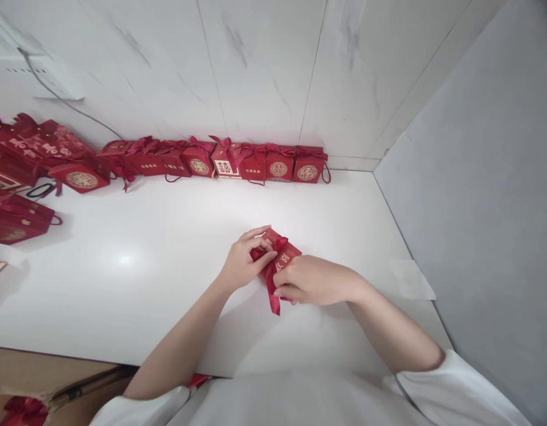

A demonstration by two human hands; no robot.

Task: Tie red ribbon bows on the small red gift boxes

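Observation:
A small red gift box [292, 249] with pale lettering sits on the white table [167, 307] in front of me. A shiny red ribbon [273, 294] is looped over its top, with one tail hanging toward me. My left hand [245, 261] is at the box's left side, thumb and forefinger pinched on the ribbon near the bow. My right hand [312, 279] is closed at the near right side, fingers curled on the ribbon; its fingertips are partly hidden.
Along the marble-look wall [264, 71] stands a row of red ribboned boxes [279, 168]. More boxes [20, 216] crowd the left, beside black-handled scissors [39, 190]. A tissue [410, 279] lies near the grey panel [481, 177]. A cardboard box [47, 367] stands below left.

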